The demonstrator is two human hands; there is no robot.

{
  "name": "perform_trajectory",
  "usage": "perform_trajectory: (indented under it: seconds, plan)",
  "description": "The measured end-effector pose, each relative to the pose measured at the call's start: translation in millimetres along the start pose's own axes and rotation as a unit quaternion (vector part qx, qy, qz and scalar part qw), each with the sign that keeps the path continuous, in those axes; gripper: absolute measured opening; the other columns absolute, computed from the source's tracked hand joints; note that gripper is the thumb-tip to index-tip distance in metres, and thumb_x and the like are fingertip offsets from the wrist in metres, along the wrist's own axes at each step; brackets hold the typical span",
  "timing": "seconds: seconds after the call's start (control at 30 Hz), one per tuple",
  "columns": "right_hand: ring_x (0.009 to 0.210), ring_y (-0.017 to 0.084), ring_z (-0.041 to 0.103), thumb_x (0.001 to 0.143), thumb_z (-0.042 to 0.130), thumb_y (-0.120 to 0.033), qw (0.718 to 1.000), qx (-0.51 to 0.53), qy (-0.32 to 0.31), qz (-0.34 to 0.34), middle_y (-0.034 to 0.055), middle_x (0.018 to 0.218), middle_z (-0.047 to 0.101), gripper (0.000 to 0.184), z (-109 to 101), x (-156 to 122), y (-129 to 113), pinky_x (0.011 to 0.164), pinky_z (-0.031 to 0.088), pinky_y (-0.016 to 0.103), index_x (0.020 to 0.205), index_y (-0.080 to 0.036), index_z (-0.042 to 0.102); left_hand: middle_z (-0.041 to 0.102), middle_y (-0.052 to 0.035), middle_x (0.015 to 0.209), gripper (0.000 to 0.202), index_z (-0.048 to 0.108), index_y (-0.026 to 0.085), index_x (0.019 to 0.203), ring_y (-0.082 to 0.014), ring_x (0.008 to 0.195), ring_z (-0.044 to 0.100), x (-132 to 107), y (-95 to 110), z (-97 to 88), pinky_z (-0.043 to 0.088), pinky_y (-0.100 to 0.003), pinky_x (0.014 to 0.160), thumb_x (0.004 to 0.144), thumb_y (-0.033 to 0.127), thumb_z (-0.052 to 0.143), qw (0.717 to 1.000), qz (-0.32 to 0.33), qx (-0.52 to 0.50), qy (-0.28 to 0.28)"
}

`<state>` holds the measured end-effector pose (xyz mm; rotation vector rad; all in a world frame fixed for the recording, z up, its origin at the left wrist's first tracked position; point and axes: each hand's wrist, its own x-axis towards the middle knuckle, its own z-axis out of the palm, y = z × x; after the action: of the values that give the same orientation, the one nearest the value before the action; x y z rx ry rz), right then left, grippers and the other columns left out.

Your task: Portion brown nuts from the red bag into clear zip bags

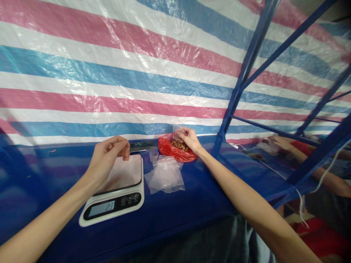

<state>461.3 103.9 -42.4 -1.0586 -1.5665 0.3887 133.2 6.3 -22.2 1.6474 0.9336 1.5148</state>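
Between the scale and the red bag lie clear bags and a small cup. Blue table in front lies open; a blue post closes the right.

Your scale is white with a black control strip and a pale grey display. The table under it is deep blue. The bag by your right hand is red, its contents brown. The small bags lying flat are clear, as is the cup. The tarp behind runs in pink, white and blue horizontal stripes. The frame is blue.
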Motion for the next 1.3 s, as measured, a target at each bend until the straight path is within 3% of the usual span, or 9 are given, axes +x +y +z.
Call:
perform_trajectory:
  seconds: [0.13, 0.27, 0.43, 0.63, 0.87, 1.03, 1.17, 1.3]
  plan:
    - [0.071, 0.02, 0.057, 0.076, 0.072, -0.052, 0.999, 0.003, 0.046, -0.003, 0.0021, 0.065, 0.063, 0.036, -0.5, 2.9, 3.0, 0.076, 0.046, 0.035, 0.059, -0.021, 0.064, 0.06, 0.002, 0.059, 0.027, 0.064, 0.019, 0.068, -0.0127, 0.059, 0.054, 0.3, 0.3, -0.9, 0.044, -0.027, 0.066, 0.092, 0.031, 0.065, 1.0, 0.004, -0.005, 0.003]
    - [0.075, 0.021, 0.061, 0.072, 0.077, -0.056, 0.996, 0.025, 0.083, 0.007, 0.0044, 0.074, 0.07, 0.038, -2.1, 8.4, 5.5, 0.077, 0.047, 0.035, 0.066, -0.02, 0.069, 0.06, 0.0023, 0.06, 0.026, 0.064, 0.019, 0.07, -0.0123, 0.058, 0.054, -0.4, -0.6, -0.6, 0.044, -0.027, 0.065, 0.092, 0.032, 0.065, 1.0, 0.004, -0.011, -0.003]
    - [0.063, 0.016, 0.055, 0.067, 0.082, -0.058, 0.993, 0.045, 0.107, 0.017, -0.0001, 0.063, 0.063, 0.044, -3.7, 9.6, 4.7, 0.069, 0.045, 0.032, 0.059, -0.02, 0.062, 0.06, 0.0027, 0.06, 0.024, 0.064, 0.019, 0.071, -0.0117, 0.057, 0.055, -0.8, -1.8, 0.4, 0.046, -0.026, 0.064, 0.091, 0.032, 0.066, 1.0, -0.002, -0.011, 0.001]
    - [0.065, 0.017, 0.056, 0.071, 0.078, -0.058, 0.993, 0.049, 0.104, 0.027, 0.0011, 0.062, 0.066, 0.042, -4.2, 10.4, 2.9, 0.069, 0.045, 0.032, 0.06, -0.018, 0.068, 0.059, 0.0028, 0.06, 0.025, 0.063, 0.019, 0.069, -0.0117, 0.056, 0.054, -1.1, -2.2, 0.1, 0.047, -0.026, 0.065, 0.091, 0.032, 0.066, 1.0, -0.004, -0.009, 0.004]
    - [0.061, 0.016, 0.053, 0.068, 0.08, -0.058, 0.989, 0.067, 0.127, 0.033, -0.0009, 0.058, 0.06, 0.044, -8.6, 9.8, -0.1, 0.062, 0.043, 0.03, 0.058, -0.02, 0.061, 0.059, 0.0024, 0.06, 0.027, 0.063, 0.02, 0.067, -0.0127, 0.057, 0.054, -0.6, -1.2, 0.7, 0.047, -0.027, 0.066, 0.091, 0.031, 0.065, 1.0, -0.005, -0.007, 0.002]
    - [0.072, 0.022, 0.067, 0.076, 0.073, -0.06, 0.988, 0.08, 0.127, 0.038, 0.0061, 0.074, 0.075, 0.043, -8.9, 6.7, 1.4, 0.07, 0.051, 0.033, 0.07, -0.018, 0.071, 0.059, 0.0025, 0.059, 0.025, 0.064, 0.02, 0.069, -0.0129, 0.057, 0.054, -0.4, -2.1, -0.8, 0.044, -0.027, 0.064, 0.091, 0.03, 0.065, 1.0, 0.006, -0.009, 0.005]
    - [0.066, 0.025, 0.072, 0.078, 0.068, -0.065, 0.989, 0.096, 0.099, 0.057, 0.0093, 0.076, 0.079, 0.048, -5.0, 3.4, 0.8, 0.062, 0.055, 0.034, 0.088, -0.018, 0.073, 0.06, 0.0026, 0.058, 0.025, 0.065, 0.02, 0.07, -0.0136, 0.058, 0.053, 0.4, -1.1, -1.5, 0.044, -0.027, 0.064, 0.092, 0.031, 0.065, 1.0, 0.012, -0.012, 0.006]
    - [0.06, 0.025, 0.071, 0.073, 0.073, -0.068, 0.991, 0.085, 0.081, 0.057, 0.0096, 0.072, 0.078, 0.051, -3.3, -2.5, -6.1, 0.053, 0.054, 0.033, 0.082, -0.018, 0.072, 0.06, 0.0028, 0.058, 0.025, 0.066, 0.021, 0.071, -0.0144, 0.058, 0.053, 1.4, -0.9, -0.9, 0.044, -0.027, 0.063, 0.092, 0.035, 0.065, 1.0, 0.013, -0.01, 0.005]
